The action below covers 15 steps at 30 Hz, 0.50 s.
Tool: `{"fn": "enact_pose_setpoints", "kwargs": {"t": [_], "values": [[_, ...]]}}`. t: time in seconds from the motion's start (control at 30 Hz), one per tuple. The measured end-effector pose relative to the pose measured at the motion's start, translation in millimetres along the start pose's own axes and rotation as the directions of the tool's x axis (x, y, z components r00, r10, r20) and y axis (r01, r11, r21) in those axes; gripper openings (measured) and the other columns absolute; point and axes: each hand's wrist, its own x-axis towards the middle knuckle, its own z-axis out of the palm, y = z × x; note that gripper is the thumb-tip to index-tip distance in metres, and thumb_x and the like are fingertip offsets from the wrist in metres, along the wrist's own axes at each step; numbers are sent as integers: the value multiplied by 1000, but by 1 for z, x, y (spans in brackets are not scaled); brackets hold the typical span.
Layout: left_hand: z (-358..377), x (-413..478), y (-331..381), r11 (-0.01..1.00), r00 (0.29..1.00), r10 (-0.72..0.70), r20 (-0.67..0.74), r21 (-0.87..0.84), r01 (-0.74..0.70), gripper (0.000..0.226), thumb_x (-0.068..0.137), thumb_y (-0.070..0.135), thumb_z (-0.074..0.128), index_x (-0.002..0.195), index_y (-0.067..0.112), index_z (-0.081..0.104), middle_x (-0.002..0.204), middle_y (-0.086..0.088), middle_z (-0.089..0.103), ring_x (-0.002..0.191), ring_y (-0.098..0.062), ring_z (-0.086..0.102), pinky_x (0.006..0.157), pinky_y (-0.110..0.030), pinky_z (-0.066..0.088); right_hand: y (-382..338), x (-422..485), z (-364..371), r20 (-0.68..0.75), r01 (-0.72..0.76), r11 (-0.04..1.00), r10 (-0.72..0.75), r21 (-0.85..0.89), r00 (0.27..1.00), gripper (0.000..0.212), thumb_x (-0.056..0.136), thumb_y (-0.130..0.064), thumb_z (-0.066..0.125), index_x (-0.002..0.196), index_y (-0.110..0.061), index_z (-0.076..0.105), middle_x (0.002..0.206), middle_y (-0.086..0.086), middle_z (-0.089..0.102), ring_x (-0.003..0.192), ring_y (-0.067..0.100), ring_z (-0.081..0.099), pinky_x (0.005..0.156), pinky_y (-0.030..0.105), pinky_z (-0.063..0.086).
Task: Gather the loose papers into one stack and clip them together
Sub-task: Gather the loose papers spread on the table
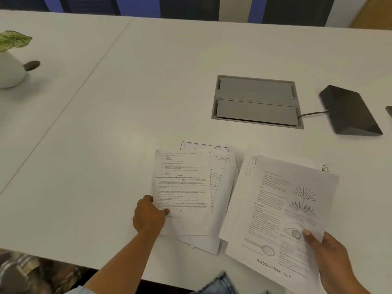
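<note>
Table: white table top (148, 81) filling most of the frame, crossed by a diagonal seam at left; dark and blue panels are seen beyond its far edge.
Loose papers: printed sheets (221, 177) fanned and overlapped at lower centre, laid flat.
Text page: (182, 192) uppermost at the fan's left side.
Left hand: (148, 215) fingers curled, thumb laid on the text page's lower left edge, which is pinched.
Illustrated sheaf: (282, 219) lower right, printed with sunburst and eye drawings, overlapping the fan's right side.
Right hand: (331, 251) thumb pressed on the sheaf by the eye drawing; fingers hidden beneath it.
Wire clip: (326, 167) lying just beyond the sheaf's upper right corner.
Cable hatch: (255, 100) grey, recessed, lids closed, right of centre.
Black wedge device: (350, 111) right edge, joined by a cord (311, 113) to the hatch.
Potted plant: (10, 68) white pot, upper left.
</note>
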Motion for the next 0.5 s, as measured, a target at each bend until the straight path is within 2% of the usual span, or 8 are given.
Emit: {"fn": "enact_pose_setpoints", "kwargs": {"t": [0.07, 0.13, 0.2, 0.27, 0.33, 0.5], "values": [[-1, -3, -2, 999, 999, 40, -26, 20, -40, 29, 72, 26, 84, 92, 18, 65, 92, -2, 68, 76, -24, 68, 63, -37, 60, 3, 1, 2, -15, -2, 1000, 2, -6, 1000, 25, 90, -12, 66, 115, -6, 69, 107, 17, 72, 99, 38, 68, 96, 52, 49], [-1, -7, -2, 997, 997, 65, -32, -45, -66, 4, 89, 22, 68, 89, 19, 66, 90, -2, 70, 73, -21, 66, 65, -36, 59, 5, 3, 3, -14, -9, 1000, 9, 1, 1000, 25, 90, -13, 67, 114, -7, 69, 108, 17, 72, 100, 38, 68, 97, 53, 49], [1, -10, -2, 983, 993, 111, -34, -146, -114, 18, 97, 22, 54, 103, 17, 71, 97, -3, 74, 82, -23, 68, 75, -39, 60, 5, 3, 4, -14, -11, 1000, 11, 14, 1000, 20, 89, -14, 68, 109, -11, 71, 107, 16, 72, 101, 38, 68, 96, 53, 49], [0, -17, -1, 957, 985, 168, -37, -233, -172, 26, 100, 24, 52, 117, 14, 70, 107, -5, 75, 92, -24, 69, 84, -42, 60, 1, 1, 6, 4, -11, 999, 10, 31, 1000, 13, 90, -13, 66, 102, -15, 71, 105, 14, 73, 99, 38, 68, 92, 49, 50], [0, -28, 3, 916, 981, 191, -24, -356, -187, 29, 100, 25, 54, 121, 12, 68, 112, -6, 74, 98, -23, 70, 90, -43, 59, -5, -1, 8, 36, -8, 998, 6, 60, 999, 12, 91, -13, 65, 100, -16, 70, 104, 12, 73, 98, 36, 68, 89, 47, 51], [-3, -67, 26, 732, 966, 195, 170, -681, -28, 22, 97, 18, 61, 115, 15, 72, 109, -1, 76, 102, -18, 70, 99, -42, 54, -23, -8, 16, 144, 21, 995, -36, 102, 989, 27, 89, -19, 66, 115, -12, 69, 108, 10, 76, 100, 33, 71, 91, 49, 53]]}}
